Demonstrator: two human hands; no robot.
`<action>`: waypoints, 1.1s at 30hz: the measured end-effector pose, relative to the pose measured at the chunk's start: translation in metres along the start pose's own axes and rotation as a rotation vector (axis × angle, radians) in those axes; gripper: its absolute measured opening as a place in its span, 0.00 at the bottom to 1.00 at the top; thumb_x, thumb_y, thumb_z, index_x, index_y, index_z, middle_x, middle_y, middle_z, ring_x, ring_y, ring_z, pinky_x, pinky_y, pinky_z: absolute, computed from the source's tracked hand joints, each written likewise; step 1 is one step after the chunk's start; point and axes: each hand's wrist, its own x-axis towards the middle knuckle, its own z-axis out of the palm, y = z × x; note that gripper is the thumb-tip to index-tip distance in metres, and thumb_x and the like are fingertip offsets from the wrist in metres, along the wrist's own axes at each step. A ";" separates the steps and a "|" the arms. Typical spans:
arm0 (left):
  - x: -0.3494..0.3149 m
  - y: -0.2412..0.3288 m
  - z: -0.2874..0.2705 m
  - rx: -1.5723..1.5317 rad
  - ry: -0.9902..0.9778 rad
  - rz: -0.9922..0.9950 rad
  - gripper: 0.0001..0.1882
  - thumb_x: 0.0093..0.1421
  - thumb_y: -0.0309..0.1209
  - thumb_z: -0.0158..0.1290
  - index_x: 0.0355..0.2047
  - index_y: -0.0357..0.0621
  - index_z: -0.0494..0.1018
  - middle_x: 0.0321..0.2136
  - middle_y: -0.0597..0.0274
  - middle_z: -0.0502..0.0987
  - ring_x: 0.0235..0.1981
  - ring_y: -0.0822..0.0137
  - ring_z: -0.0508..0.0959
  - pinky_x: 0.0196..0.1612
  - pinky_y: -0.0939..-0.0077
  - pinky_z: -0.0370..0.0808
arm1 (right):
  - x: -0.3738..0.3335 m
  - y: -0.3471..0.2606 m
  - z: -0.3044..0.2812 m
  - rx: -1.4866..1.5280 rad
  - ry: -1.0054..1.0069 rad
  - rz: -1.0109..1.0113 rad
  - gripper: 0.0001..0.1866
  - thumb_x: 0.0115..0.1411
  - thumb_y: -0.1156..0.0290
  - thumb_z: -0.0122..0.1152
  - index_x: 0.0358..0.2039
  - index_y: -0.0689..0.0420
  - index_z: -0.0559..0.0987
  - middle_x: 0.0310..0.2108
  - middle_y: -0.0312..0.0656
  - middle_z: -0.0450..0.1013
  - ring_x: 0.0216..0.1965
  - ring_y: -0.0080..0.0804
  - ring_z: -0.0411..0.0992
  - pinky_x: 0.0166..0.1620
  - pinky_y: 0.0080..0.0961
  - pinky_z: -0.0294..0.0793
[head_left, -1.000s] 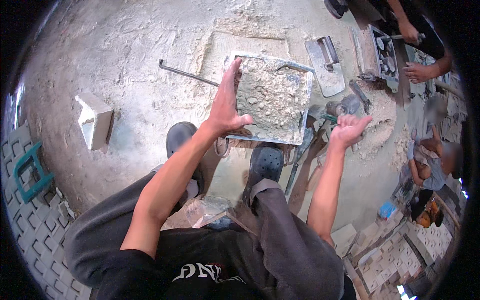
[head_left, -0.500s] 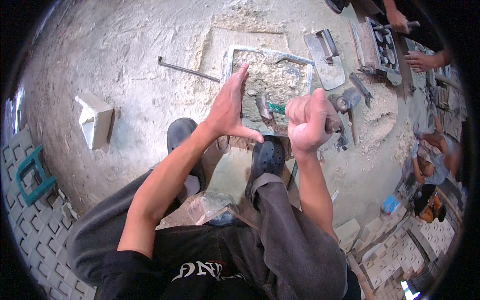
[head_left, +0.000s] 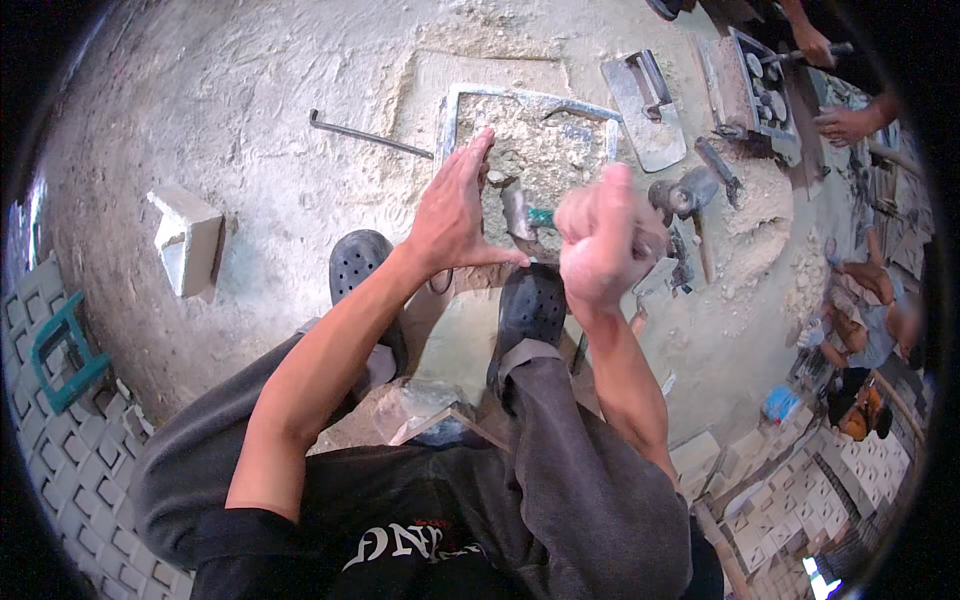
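A rectangular metal frame [head_left: 612,140] lies on the floor before me, filled with pale, crumbly, damp-looking material [head_left: 530,130]. My left hand [head_left: 450,210] is open along the frame's left side, fingers stretched forward and thumb pointing right. It holds nothing. Slightly blurred, my right hand [head_left: 608,240] is closed round a hammer-like tool [head_left: 517,212] with a green-wrapped handle. The tool's grey metal head is at the near part of the filling, just right of my left palm. My fist hides much of the handle and the frame's near right corner.
A flat trowel [head_left: 648,125] lies beyond the frame, and a thin bent rod [head_left: 370,135] at its left. An angled pale block [head_left: 190,240] stands farther left. At the right are a metal cylinder [head_left: 690,192], loose powder and an open mould box [head_left: 762,85] beside another person's hands [head_left: 845,125].
My right fist has moved slightly left, with the tool head shifting a little left too. My left hand keeps its open pose. The view has shifted slightly.
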 end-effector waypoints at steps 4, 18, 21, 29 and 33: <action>-0.001 0.004 0.002 0.098 0.033 0.037 0.81 0.27 0.69 0.68 0.68 0.28 0.38 0.67 0.38 0.53 0.68 0.47 0.58 0.71 0.56 0.52 | -0.007 -0.002 -0.001 -0.009 0.048 -0.048 0.26 0.72 0.68 0.46 0.13 0.51 0.59 0.10 0.28 0.53 0.11 0.18 0.49 0.17 0.25 0.49; -0.019 0.002 0.009 0.026 0.186 -0.044 0.80 0.27 0.63 0.72 0.67 0.24 0.39 0.68 0.35 0.50 0.69 0.43 0.53 0.71 0.54 0.51 | -0.013 0.011 0.011 -0.165 0.082 0.010 0.27 0.73 0.67 0.43 0.12 0.51 0.60 0.09 0.29 0.56 0.11 0.18 0.52 0.17 0.24 0.51; -0.020 0.000 0.005 -0.032 0.150 -0.110 0.81 0.27 0.63 0.72 0.67 0.23 0.39 0.67 0.34 0.51 0.68 0.41 0.55 0.70 0.56 0.52 | -0.010 0.001 0.008 -0.026 0.107 -0.008 0.26 0.72 0.68 0.44 0.13 0.50 0.60 0.10 0.29 0.54 0.11 0.18 0.51 0.17 0.24 0.50; -0.027 -0.013 0.012 -0.222 0.225 -0.079 0.82 0.27 0.61 0.74 0.67 0.24 0.35 0.67 0.32 0.48 0.70 0.42 0.52 0.71 0.57 0.52 | -0.010 -0.004 0.013 0.069 0.014 0.035 0.26 0.72 0.64 0.46 0.14 0.54 0.63 0.12 0.30 0.58 0.15 0.17 0.54 0.19 0.23 0.51; -0.021 -0.012 0.011 -0.327 0.192 -0.001 0.85 0.26 0.59 0.76 0.68 0.26 0.31 0.69 0.34 0.43 0.71 0.43 0.49 0.72 0.59 0.51 | -0.015 0.009 0.018 -0.162 0.102 0.066 0.26 0.72 0.66 0.47 0.14 0.57 0.68 0.12 0.30 0.63 0.16 0.17 0.59 0.21 0.21 0.56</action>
